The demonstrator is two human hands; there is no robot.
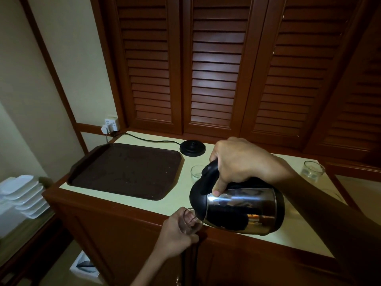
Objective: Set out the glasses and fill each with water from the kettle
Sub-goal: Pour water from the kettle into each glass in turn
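Observation:
My right hand (239,162) grips the black handle of a steel kettle (241,209), which is tilted with its spout down to the left. A thin stream of water runs from the spout into a clear glass (190,220) that my left hand (175,236) holds at the counter's front edge. A second clear glass (195,173) stands on the cream counter (144,205) behind the kettle, partly hidden by it. A third glass (312,170) stands at the counter's far right.
A dark brown tray (127,170) lies on the left of the counter. The kettle's black base (192,148) sits behind it, its cord running to a wall socket (111,124). White dishes (22,195) are stacked at the lower left. Louvred wooden doors (216,69) rise behind.

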